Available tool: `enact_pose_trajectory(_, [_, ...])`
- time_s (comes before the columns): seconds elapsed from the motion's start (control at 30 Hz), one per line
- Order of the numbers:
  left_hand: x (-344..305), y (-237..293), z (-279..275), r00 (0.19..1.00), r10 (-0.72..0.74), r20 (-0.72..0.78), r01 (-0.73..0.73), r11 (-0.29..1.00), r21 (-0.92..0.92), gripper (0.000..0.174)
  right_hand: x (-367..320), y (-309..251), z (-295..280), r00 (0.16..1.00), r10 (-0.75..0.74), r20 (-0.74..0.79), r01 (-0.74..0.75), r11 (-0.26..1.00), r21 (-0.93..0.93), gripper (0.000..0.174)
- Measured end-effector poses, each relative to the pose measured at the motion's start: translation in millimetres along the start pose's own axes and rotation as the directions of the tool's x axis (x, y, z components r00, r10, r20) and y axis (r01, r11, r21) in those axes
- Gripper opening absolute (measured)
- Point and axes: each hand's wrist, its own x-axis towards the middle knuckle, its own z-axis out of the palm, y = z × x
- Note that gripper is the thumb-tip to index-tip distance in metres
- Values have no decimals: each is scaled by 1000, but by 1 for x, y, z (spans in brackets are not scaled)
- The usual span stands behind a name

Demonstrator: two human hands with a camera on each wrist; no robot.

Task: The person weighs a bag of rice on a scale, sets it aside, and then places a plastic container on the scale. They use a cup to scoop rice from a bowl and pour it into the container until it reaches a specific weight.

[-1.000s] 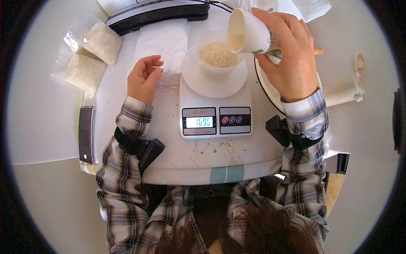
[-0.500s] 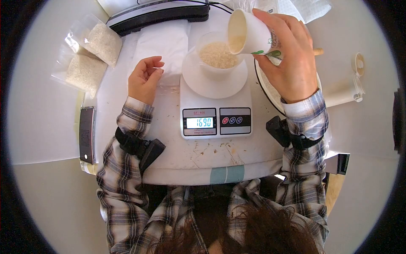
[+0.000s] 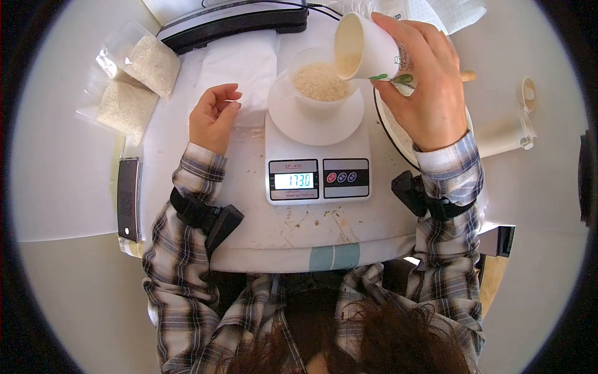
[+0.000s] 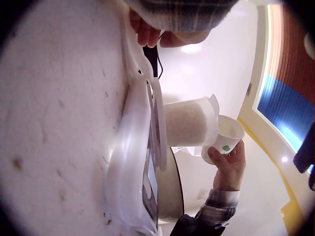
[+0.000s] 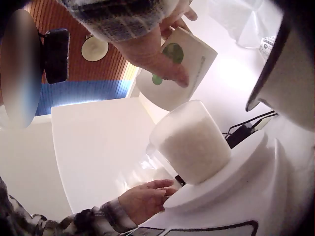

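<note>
My right hand point(image 3: 430, 81) grips a white paper cup point(image 3: 374, 53) with green leaf prints, tilted so its mouth faces the clear tub point(image 3: 321, 81) of rice. That tub stands on the round white plate of a kitchen scale point(image 3: 317, 137), whose display reads about 173.0. In the right wrist view the tipped cup point(image 5: 179, 69) is over the tub point(image 5: 192, 142), which is mostly full of grains. My left hand point(image 3: 213, 118) lies left of the scale, fingers loosely curled, holding nothing, beside white bags point(image 3: 240, 62).
Two filled rice bags point(image 3: 152, 65) lie at the upper left, above a phone point(image 3: 129, 199). A black and silver sealer point(image 3: 233, 25) stands at the back. Behind my right hand is a wide dark-rimmed bowl point(image 3: 398, 128); a white container point(image 3: 498, 136) lies to its right.
The scale display has gone from 169.0 to about 173.0. The cup has tilted very slightly; both hands have otherwise stayed nearly in place.
</note>
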Motion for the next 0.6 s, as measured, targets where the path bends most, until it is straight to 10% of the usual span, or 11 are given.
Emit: enact_pose_trajectory(0.6, [0, 0, -1, 1000, 14, 6, -14, 1000, 5, 30, 3, -8, -6, 999, 32, -15, -31, 996, 83, 58])
